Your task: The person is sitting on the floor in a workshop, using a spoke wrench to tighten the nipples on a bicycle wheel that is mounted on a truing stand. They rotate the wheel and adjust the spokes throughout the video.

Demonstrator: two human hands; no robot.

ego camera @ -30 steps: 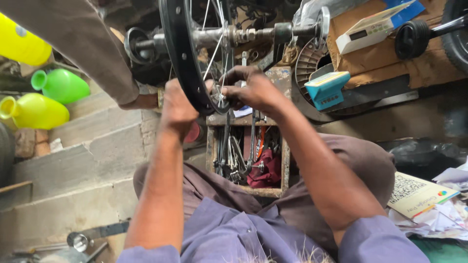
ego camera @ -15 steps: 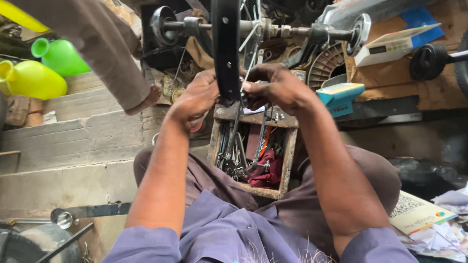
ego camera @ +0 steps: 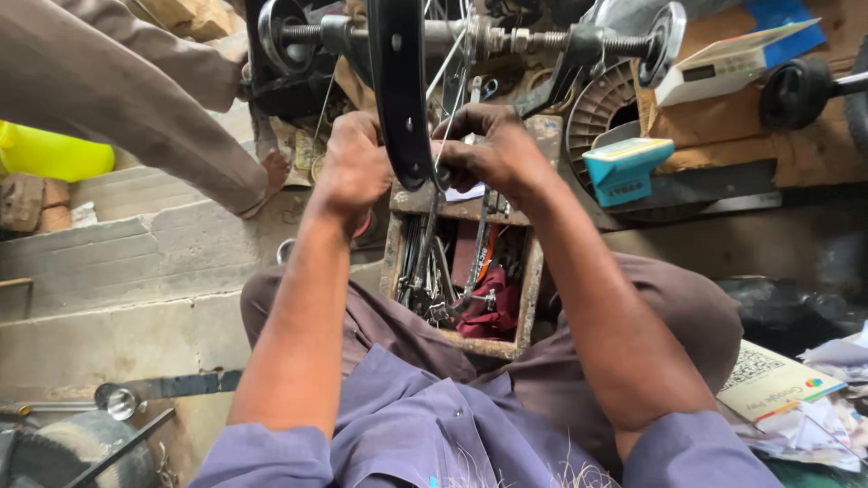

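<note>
both hands clamp on the black wheel rim [ego camera: 398,99]: left hand [ego camera: 355,167] on its left face, right hand [ego camera: 493,149] at the spokes [ego camera: 449,72] on the right. wooden tool box [ego camera: 461,271] sits just below, between the knees. wheel sits on a threaded axle [ego camera: 506,38], work looks mid-way; finish can't be judged. versus earlier: rim now edge-on, hands closer together.

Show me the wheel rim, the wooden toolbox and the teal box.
wheel rim [ego camera: 398,81]: head view, on its black outer band.
wooden toolbox [ego camera: 527,298]: head view, on its right wall.
teal box [ego camera: 624,172]: head view, on its front face.
</note>
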